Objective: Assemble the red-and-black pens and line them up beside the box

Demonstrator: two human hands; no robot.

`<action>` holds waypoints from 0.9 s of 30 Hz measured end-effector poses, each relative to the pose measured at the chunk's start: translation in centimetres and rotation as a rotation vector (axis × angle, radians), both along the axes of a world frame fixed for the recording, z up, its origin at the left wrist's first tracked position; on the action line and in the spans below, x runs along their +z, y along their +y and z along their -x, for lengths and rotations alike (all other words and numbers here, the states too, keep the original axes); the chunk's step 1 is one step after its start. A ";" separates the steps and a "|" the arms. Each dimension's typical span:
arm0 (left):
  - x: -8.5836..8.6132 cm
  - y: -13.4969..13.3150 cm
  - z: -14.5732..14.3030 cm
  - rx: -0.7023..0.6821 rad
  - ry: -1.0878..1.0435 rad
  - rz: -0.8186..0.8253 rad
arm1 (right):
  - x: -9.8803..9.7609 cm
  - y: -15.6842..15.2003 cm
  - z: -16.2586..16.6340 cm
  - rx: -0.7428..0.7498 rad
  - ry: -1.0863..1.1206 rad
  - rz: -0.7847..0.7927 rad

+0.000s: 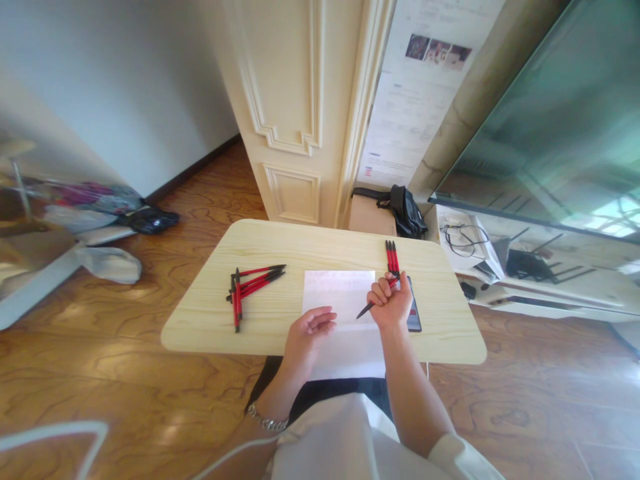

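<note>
My right hand (390, 303) is closed around a red and black pen (367, 310), whose dark end points down and left over the white sheet of paper (345, 357). My left hand (309, 333) is loosely curled above the sheet's left edge, with nothing visible in it. Just beyond my right hand, red pens with black ends (391, 253) lie side by side, partly hidden by the hand. On the left of the table, several more red and black pens (250, 287) lie in a loose, crossing heap. A phone (415, 310) lies beside my right wrist, partly covered.
The small pale wooden table (205, 320) has rounded corners. Behind it stand a cream panelled door (293, 133) and a black bag (406, 212) on a box. At right are a low cabinet with a router (529, 265) and a large screen (560, 127). Plastic bags (110, 263) lie left.
</note>
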State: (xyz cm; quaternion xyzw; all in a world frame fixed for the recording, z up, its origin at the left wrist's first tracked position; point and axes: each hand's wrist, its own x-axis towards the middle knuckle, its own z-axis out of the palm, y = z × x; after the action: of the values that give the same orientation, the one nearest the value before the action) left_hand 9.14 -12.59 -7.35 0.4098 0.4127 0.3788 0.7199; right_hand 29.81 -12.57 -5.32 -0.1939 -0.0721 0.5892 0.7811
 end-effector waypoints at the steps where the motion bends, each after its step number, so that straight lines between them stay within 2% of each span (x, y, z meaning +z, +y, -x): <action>1: 0.1 0.0 0.0 0.000 0.004 0.002 | 0.0 0.0 -0.1 0.003 0.006 -0.006; 9: 0.1 0.2 0.1 -0.007 0.033 -0.001 | -0.1 0.0 -0.2 0.024 0.044 -0.038; 18: -0.1 0.3 0.2 -0.011 0.046 -0.043 | -0.4 0.2 -0.2 -0.003 0.075 0.013; 27: 0.4 0.3 0.1 -0.010 0.060 -0.064 | 0.1 0.3 -0.2 -0.026 -0.046 0.109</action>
State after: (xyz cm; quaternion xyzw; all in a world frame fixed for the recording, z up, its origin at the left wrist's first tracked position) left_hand 9.04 -12.28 -6.94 0.4459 0.4198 0.3756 0.6956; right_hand 30.03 -12.28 -5.19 -0.2506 -0.0554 0.5772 0.7752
